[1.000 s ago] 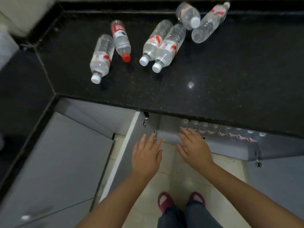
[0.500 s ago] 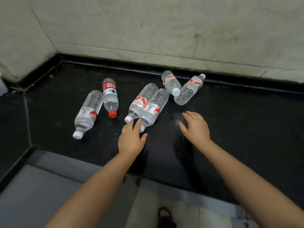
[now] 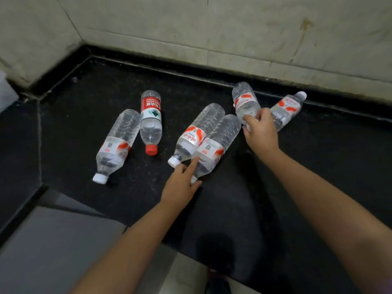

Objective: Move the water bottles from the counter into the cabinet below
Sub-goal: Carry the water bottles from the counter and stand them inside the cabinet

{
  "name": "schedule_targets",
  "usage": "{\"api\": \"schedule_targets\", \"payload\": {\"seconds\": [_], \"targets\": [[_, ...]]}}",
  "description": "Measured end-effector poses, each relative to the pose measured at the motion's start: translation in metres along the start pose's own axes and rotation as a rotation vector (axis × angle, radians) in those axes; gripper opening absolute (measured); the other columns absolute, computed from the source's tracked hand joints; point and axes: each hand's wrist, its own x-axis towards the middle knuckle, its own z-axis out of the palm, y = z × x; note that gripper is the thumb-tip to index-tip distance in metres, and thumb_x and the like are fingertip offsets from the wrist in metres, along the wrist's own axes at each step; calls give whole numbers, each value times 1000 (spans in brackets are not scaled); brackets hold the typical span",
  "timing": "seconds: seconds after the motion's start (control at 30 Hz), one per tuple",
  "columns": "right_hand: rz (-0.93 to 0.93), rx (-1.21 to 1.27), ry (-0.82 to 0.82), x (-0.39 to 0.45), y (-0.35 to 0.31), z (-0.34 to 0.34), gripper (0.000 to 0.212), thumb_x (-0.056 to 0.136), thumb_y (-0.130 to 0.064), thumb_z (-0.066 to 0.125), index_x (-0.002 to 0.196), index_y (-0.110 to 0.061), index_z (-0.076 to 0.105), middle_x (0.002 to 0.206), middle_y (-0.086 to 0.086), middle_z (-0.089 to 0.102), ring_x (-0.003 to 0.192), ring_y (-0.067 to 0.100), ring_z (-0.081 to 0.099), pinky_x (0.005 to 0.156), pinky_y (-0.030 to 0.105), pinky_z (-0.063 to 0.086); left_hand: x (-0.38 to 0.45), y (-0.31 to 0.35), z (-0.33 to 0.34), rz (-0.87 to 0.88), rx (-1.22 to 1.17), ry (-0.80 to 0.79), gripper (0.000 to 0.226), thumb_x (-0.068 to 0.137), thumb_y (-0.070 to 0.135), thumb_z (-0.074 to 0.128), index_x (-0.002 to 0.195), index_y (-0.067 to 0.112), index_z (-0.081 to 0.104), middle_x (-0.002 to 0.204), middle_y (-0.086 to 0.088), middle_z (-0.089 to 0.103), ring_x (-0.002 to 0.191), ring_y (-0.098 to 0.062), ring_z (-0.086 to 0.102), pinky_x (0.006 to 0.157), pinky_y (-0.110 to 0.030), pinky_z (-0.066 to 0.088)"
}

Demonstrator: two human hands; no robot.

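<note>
Several clear water bottles lie on the black counter [image 3: 318, 166]. My right hand [image 3: 262, 132] closes around the cap end of a far bottle [image 3: 245, 101], beside the white-capped bottle by the wall [image 3: 288, 108]. My left hand [image 3: 182, 184] rests its fingers over the neck of the nearer of two touching middle bottles [image 3: 216, 145]; its partner [image 3: 197, 132] lies just left, cap toward me. Further left lie a red-capped bottle [image 3: 151, 122] and a white-capped bottle [image 3: 115, 145].
A pale tiled wall [image 3: 212, 28] backs the counter, with a raised black strip along its foot. The counter bends away at the left [image 3: 19, 145]. Below its front edge show a grey cabinet front [image 3: 53, 251], pale floor and my shoe [image 3: 218, 283].
My hands rose from the open cabinet to the counter. My right hand went further back and closed on a far bottle; my left hand reached the neck of a middle bottle.
</note>
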Motion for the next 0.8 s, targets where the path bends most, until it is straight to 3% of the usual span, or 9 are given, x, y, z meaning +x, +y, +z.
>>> {"api": "schedule_targets", "payload": {"seconds": [0.13, 0.27, 0.4, 0.53, 0.63, 0.7, 0.8], "targets": [[-16, 48, 84, 10, -19, -23, 21, 86, -2, 58, 104, 6, 63, 113, 32, 48, 98, 41, 52, 80, 40, 47, -10, 10, 2, -26, -167, 98, 62, 92, 14, 55, 146, 22, 27, 134, -10, 44, 119, -22, 50, 100, -29, 43], [72, 109, 105, 13, -52, -81, 31, 88, -10, 56, 118, 0, 60, 123, 27, 46, 111, 36, 50, 92, 33, 40, -27, 22, -28, 17, -155, 244, 48, 89, 15, 57, 136, 13, 47, 130, -12, 50, 119, -25, 51, 99, -31, 41], [152, 164, 104, -41, -79, -145, 29, 83, -12, 61, 110, -3, 64, 114, 26, 55, 106, 34, 57, 91, 34, 43, -70, 32, -73, 141, -66, 339, 38, 83, 20, 62, 121, 12, 60, 120, -11, 57, 112, -26, 55, 82, -26, 39], [262, 303, 72, -130, -116, -199, 18, 80, -9, 63, 93, 3, 67, 81, 16, 60, 76, 39, 68, 79, 51, 57, -140, 30, -99, 268, 74, 344, 25, 77, 18, 62, 98, 6, 64, 88, -9, 53, 96, -30, 57, 66, -25, 30], [353, 327, 8, -202, -141, -219, 5, 80, -10, 63, 83, -6, 64, 87, 10, 54, 70, 28, 61, 63, 36, 63, -200, 20, -101, 371, 162, 309, 25, 75, 18, 62, 96, 5, 62, 83, -4, 44, 82, -27, 49, 65, -27, 28], [394, 314, -58, -244, -151, -224, 7, 79, -10, 65, 81, -4, 62, 90, 9, 53, 69, 25, 61, 52, 25, 59, -234, 12, -97, 418, 177, 288, 24, 75, 18, 62, 93, 3, 62, 80, -5, 46, 82, -30, 52, 64, -28, 30], [475, 375, -200, -300, -156, -220, 9, 77, -8, 70, 77, -5, 61, 82, 7, 54, 61, 16, 56, 57, 31, 59, -272, -1, -82, 455, 187, 195, 20, 74, 18, 63, 89, 4, 63, 76, -5, 47, 89, -33, 57, 65, -28, 32]]}}
